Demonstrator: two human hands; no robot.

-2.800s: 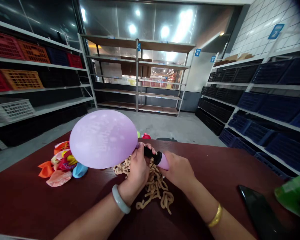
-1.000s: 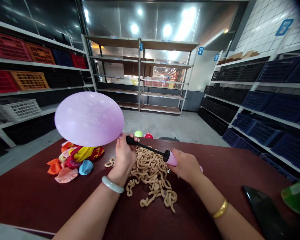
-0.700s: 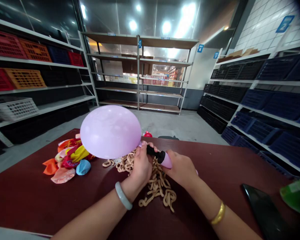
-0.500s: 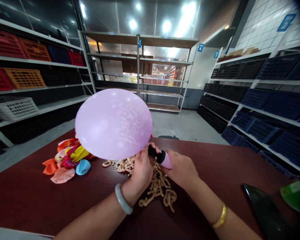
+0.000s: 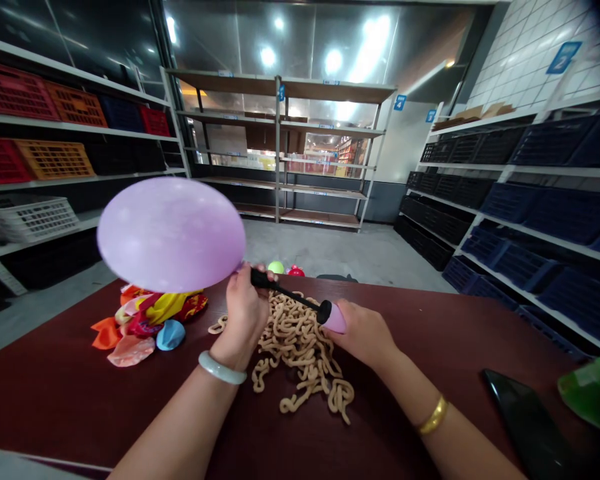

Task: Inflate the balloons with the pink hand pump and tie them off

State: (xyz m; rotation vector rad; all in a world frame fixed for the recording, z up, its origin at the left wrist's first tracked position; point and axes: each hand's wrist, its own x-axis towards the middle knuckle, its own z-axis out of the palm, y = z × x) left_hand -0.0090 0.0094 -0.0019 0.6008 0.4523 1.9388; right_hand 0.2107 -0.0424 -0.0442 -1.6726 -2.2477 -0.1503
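A swollen lilac balloon (image 5: 173, 233) floats at the left of my hands, its neck hidden by my fingers. My left hand (image 5: 247, 303) is closed round the black end of a hand balloon pump (image 5: 297, 297) where the balloon meets it. At the pump's other end, my right hand (image 5: 365, 333) grips the lilac barrel. A thin black rod shows between the two ends. Beneath the pump lies a tangled heap of tan, rope-like strands (image 5: 300, 340). To the left is a pile of limp, uninflated balloons (image 5: 145, 320) in several colours.
On the dark red table (image 5: 420, 333), a black phone (image 5: 525, 413) and a green item (image 5: 590, 390) lie at right. Past the far edge, a yellow-green balloon (image 5: 276, 267) and a red one (image 5: 296, 271) peek up. Crate-filled shelves (image 5: 510, 167) line both sides.
My left hand has moved left with the balloon, away from my right hand. The pump is drawn out, baring its rod. More of the tan heap shows.
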